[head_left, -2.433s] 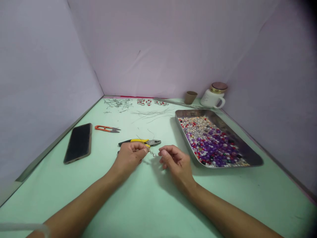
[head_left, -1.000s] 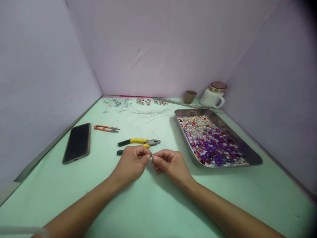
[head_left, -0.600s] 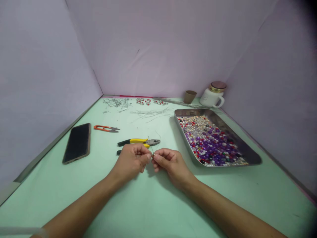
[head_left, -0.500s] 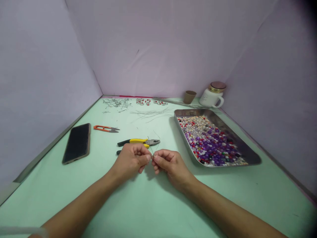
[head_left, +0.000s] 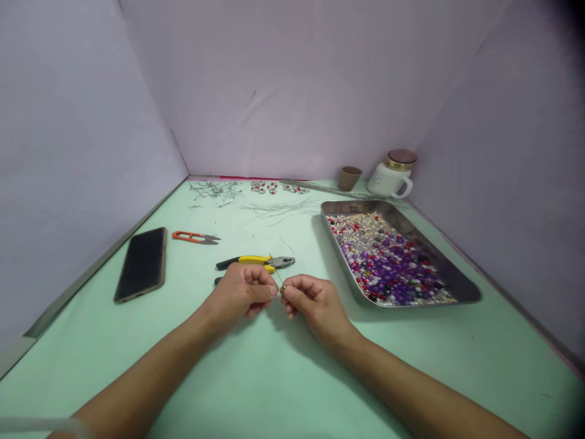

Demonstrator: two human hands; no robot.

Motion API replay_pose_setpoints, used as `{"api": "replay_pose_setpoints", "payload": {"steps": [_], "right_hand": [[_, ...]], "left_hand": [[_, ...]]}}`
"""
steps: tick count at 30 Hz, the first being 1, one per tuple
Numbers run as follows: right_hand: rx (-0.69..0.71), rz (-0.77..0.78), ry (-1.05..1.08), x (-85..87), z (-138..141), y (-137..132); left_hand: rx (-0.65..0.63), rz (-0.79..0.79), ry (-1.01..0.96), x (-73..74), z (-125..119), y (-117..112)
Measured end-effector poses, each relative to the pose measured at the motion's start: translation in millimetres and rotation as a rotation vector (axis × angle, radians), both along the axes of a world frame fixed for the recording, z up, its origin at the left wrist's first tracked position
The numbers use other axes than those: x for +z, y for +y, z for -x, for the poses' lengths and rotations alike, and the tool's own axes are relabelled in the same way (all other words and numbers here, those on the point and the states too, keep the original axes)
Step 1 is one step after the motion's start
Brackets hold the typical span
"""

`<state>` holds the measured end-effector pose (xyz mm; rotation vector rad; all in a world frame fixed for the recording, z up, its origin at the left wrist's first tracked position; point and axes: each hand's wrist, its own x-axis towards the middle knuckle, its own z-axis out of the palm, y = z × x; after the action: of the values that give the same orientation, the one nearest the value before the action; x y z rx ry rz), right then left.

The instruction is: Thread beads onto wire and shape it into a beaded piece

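Thumb and fingers pinched, my left hand [head_left: 247,291] and my right hand [head_left: 311,302] meet over the middle of the table. Between their fingertips is a thin wire [head_left: 280,275], its ends sticking up and away from me. A tiny bead [head_left: 284,287] shows at the right fingertips; its details are too small to make out. Just beyond the hands lie pliers [head_left: 256,260] with yellow and black handles, partly covered by my left hand.
At right stands a metal tray [head_left: 457,268] of mixed beads. A phone [head_left: 141,262] and orange thread snips [head_left: 195,238] lie at left. Farther back are wire pieces [head_left: 214,191], beaded rings [head_left: 272,188], a brown cup [head_left: 350,178] and a lidded white mug [head_left: 388,180].
The wire's upstanding ends have shifted slightly between the fingertips. Both hands stay in nearly the same place, still pinched.
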<state>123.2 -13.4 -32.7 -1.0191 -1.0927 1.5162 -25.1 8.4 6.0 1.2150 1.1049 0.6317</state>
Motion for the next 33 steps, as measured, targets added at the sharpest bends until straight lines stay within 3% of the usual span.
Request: {"api": "replay_pose_setpoints", "payload": {"steps": [4, 10, 13, 17, 20, 25, 30, 33], "right_hand": [[0.06, 0.02, 0.06, -1.4, 0.1, -1.8], [0.303, 0.114, 0.186, -6.1, -3.6, -2.8], [0.341, 0.141, 0.213, -5.7, -5.3, -1.8], [0.32, 0.143, 0.216, -3.6, -7.3, 0.6], [0.375, 0.148, 0.177, -3.1, -7.7, 0.5], [0.494, 0.197, 0.11, -1.8, -7.7, -2.2], [0.499, 0.195, 0.033, 1.4, -8.5, -2.3], [0.516, 0.156, -0.019, 3.7, -8.3, -2.8]], "left_hand": [[-0.066, 0.042, 0.0, 1.8, 3.2, 4.3], [-0.202, 0.006, 0.028, -1.3, 12.3, 9.2], [-0.248, -0.025, 0.011, 0.2, 14.4, 9.2], [-0.181, -0.103, 0.067, 2.6, 13.4, 9.4], [-0.132, -0.065, 0.051, 1.3, 10.3, 9.9], [-0.178, 0.076, -0.076, -0.8, 7.9, 9.4], [-0.211, 0.079, -0.156, -4.1, 6.8, 7.6], [-0.167, 0.036, -0.176, -9.2, 2.7, 5.1]]}}
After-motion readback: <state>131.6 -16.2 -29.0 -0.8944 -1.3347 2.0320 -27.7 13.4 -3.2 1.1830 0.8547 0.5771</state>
